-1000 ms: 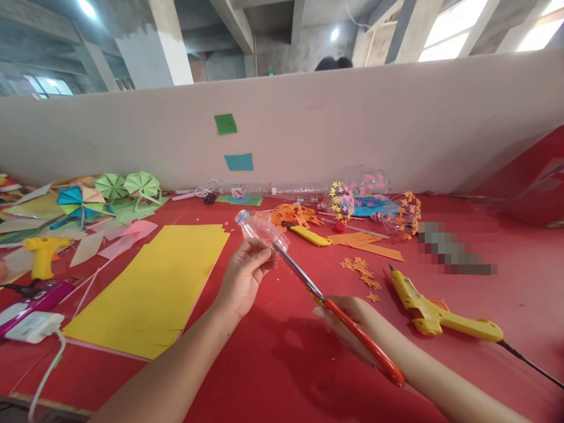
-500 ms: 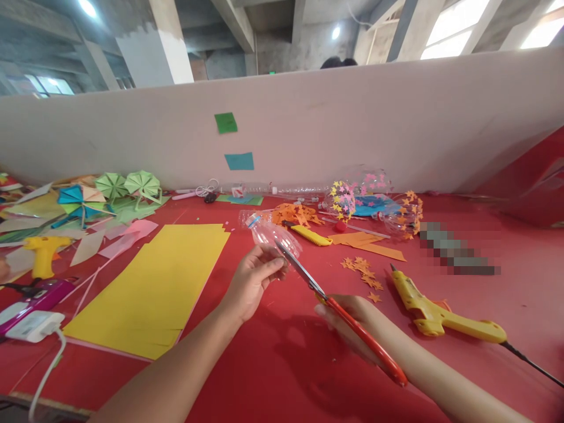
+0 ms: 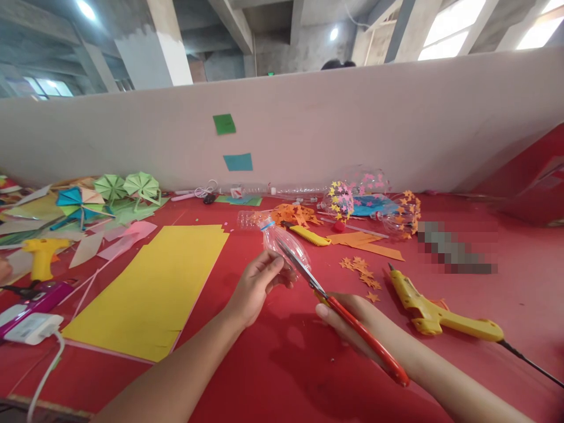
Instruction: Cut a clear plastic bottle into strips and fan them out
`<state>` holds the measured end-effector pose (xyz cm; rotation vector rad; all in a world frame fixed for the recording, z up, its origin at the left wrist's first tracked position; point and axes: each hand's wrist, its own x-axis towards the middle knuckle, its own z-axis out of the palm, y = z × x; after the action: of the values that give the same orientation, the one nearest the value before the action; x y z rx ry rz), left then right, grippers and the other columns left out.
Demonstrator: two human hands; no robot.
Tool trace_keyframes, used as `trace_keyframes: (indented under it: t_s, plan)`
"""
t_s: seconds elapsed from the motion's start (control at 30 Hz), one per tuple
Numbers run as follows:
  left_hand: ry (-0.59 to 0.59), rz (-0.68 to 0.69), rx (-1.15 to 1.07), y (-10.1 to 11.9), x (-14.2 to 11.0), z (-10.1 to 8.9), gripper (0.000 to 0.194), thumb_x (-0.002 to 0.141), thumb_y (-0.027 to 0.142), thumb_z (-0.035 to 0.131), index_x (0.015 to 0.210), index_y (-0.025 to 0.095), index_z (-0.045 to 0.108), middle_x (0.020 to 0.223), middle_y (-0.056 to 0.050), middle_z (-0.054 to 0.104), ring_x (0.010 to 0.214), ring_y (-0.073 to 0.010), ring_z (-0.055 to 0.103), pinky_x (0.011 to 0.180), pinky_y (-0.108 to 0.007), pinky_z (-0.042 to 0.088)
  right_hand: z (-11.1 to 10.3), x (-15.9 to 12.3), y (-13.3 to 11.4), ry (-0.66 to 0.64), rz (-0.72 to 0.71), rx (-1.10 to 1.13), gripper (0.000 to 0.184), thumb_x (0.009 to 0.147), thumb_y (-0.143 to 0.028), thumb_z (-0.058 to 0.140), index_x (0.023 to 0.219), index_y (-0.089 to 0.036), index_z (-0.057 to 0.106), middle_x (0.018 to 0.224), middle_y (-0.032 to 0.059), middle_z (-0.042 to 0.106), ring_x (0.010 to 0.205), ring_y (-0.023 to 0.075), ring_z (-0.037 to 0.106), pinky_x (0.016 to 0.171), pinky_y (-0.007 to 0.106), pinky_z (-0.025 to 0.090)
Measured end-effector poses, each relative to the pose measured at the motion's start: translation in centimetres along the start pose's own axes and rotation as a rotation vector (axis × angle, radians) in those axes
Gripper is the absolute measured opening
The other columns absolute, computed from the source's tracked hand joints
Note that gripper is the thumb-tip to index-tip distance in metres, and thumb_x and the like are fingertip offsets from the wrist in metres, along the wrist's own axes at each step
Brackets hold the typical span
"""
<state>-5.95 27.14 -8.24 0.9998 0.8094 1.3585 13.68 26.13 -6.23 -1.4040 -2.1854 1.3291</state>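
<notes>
Between the thumb and fingers of my left hand is the rim of a clear plastic bottle top, its neck with a blue ring pointing away from me. My right hand is closed round the red handles of a pair of scissors. The blades slant up and left against the bottle top's near side and look nearly closed. Beyond the bottle top lie another clear bottle piece, orange paper scraps and a yellow box cutter.
Yellow paper sheets lie at left, with a yellow glue gun and purple power strip farther left. Orange paper stars and a corded yellow glue gun are at right. Star-covered clear bottles stand near the white partition.
The bottle top has turned in my left hand, its neck swinging to the right. My left hand has shifted slightly right; the scissors stay almost in place.
</notes>
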Motion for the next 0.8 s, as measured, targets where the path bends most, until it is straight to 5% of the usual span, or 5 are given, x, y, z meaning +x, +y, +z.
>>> trace_keyframes:
  t_s: [0.27,0.6,0.8]
  plan:
    - [-0.002,0.004,-0.011,-0.18,0.09,-0.01,0.019,0.081,0.033,0.064,0.074,0.017,0.057,0.070,-0.002,0.064,0.067,-0.0122,0.060,0.066,-0.027,0.048,0.17,0.44,0.03,0.026,0.077,0.017,0.052,0.081,-0.063,0.052,0.058,-0.022,0.031,0.042,-0.0063,0.034,0.038,0.0075,0.031,0.040,0.021,0.021]
    - [-0.079,0.011,0.088,-0.66,-0.24,0.31,0.020,0.085,0.034,0.060,0.075,0.016,0.059,0.073,-0.002,0.066,0.067,-0.0115,0.060,0.070,-0.027,0.049,0.39,0.01,-0.14,-0.027,0.078,0.158,0.051,0.084,-0.068,0.042,0.065,-0.021,0.038,0.041,-0.0075,0.038,0.036,0.0076,0.036,0.040,0.020,0.029]
    - [-0.091,0.014,0.107,-0.85,-0.32,0.23,0.019,0.086,0.032,0.058,0.076,0.017,0.059,0.074,-0.002,0.066,0.071,-0.0123,0.061,0.071,-0.027,0.050,0.52,0.39,0.14,0.007,0.117,0.120,0.051,0.083,-0.066,0.047,0.061,-0.021,0.035,0.038,-0.0085,0.035,0.031,0.0060,0.032,0.036,0.020,0.024]
